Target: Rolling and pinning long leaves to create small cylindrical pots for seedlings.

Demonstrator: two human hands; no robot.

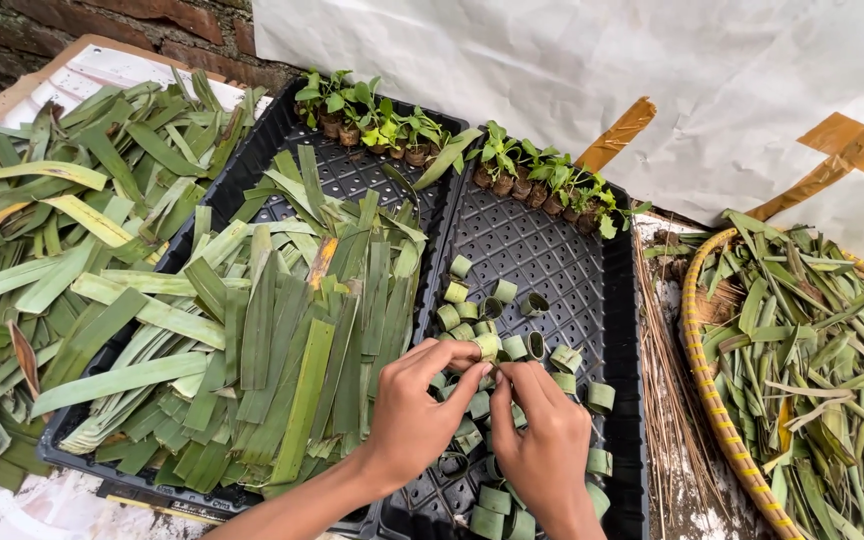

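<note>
My left hand [414, 410] and my right hand [542, 440] meet over the right black tray [620, 330]. Together their fingertips pinch a small rolled leaf ring [487, 347]. Several similar green leaf rings [492, 495] lie loose on the tray floor around and under my hands. The left black tray [282, 125] holds a thick pile of flat cut leaf strips [282, 350] right beside my left hand.
Small seedlings in soil plugs [542, 180] line the far ends of both trays. More cut leaves [42, 230] cover a board at the left. A woven basket [717, 410] of leaf scraps sits at the right, with thin dry sticks [667, 400] beside it. White sheeting [572, 70] hangs behind.
</note>
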